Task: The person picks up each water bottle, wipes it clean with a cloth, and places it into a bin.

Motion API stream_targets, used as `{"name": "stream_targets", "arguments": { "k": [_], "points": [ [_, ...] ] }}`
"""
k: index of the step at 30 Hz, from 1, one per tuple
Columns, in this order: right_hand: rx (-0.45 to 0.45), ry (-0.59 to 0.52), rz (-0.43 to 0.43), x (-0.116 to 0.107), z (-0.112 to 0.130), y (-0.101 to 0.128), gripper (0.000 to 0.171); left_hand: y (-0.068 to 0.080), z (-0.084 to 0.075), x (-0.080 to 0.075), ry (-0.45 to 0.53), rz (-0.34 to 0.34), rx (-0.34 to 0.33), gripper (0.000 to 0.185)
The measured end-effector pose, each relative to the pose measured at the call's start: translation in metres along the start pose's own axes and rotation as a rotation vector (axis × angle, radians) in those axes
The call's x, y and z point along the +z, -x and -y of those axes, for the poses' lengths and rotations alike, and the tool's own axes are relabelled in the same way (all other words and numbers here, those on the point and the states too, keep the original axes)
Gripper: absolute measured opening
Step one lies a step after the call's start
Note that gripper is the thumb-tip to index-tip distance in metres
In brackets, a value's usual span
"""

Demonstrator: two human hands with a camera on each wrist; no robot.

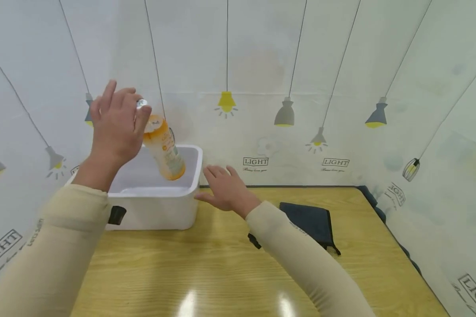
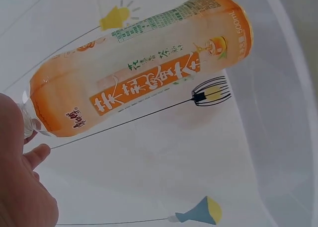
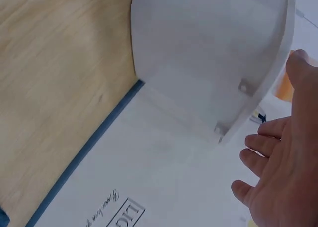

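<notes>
My left hand (image 1: 119, 121) grips a plastic tea drink bottle (image 1: 166, 154) by its neck end, above the white bin (image 1: 152, 211). The bottle tilts, its base pointing down and to the right over the bin's opening. In the left wrist view the bottle (image 2: 149, 70) shows an orange and white label with a 500mL mark; the palm hides part of the neck. My right hand (image 1: 226, 189) is beside the bin's right wall, fingers extended and holding nothing. The right wrist view shows that hand (image 3: 283, 167) with its thumb close to the bin's rim (image 3: 278, 68).
A dark blue fabric item (image 1: 309, 220) lies on the wooden table (image 1: 222, 273), partly behind my right sleeve. Behind the table stands a pale wall covering (image 1: 254, 53) printed with hanging lamps, and it also closes off the right side.
</notes>
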State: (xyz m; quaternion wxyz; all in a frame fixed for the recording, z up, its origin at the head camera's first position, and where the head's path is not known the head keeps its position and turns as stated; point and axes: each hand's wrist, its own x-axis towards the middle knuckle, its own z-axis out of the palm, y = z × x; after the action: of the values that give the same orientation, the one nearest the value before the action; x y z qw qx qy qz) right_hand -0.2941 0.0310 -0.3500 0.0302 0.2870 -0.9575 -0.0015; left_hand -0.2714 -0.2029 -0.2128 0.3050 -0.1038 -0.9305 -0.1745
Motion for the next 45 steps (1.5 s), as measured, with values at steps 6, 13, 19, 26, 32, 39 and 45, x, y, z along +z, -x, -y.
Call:
{"name": "stream_targets", "arguments": {
  "k": [6,13,19,26,32,39,45],
  "points": [
    [0.040,0.047,-0.029,0.010,0.019,-0.010,0.088,0.013,0.012,0.028,-0.021,0.048,-0.005,0.056],
    [0.077,0.099,-0.039,0.016,0.028,-0.014,0.087,0.028,0.020,0.058,-0.026,0.124,-0.015,0.054],
    [0.086,0.099,-0.031,0.018,0.030,-0.015,0.087,0.039,0.026,0.083,-0.034,0.183,-0.009,0.051],
    [0.089,0.092,-0.021,0.017,0.031,-0.016,0.088,0.052,0.033,0.104,-0.035,0.239,-0.013,0.047],
    [0.085,0.094,-0.017,0.019,0.032,-0.017,0.088,0.061,0.036,0.119,-0.037,0.292,-0.032,0.050],
    [0.080,0.093,-0.035,0.019,0.034,-0.018,0.087,0.064,0.038,0.126,-0.011,0.300,-0.045,0.053],
    [0.082,0.084,-0.028,0.020,0.034,-0.019,0.087,0.064,0.040,0.127,-0.001,0.310,-0.070,0.055]
  ]
}}
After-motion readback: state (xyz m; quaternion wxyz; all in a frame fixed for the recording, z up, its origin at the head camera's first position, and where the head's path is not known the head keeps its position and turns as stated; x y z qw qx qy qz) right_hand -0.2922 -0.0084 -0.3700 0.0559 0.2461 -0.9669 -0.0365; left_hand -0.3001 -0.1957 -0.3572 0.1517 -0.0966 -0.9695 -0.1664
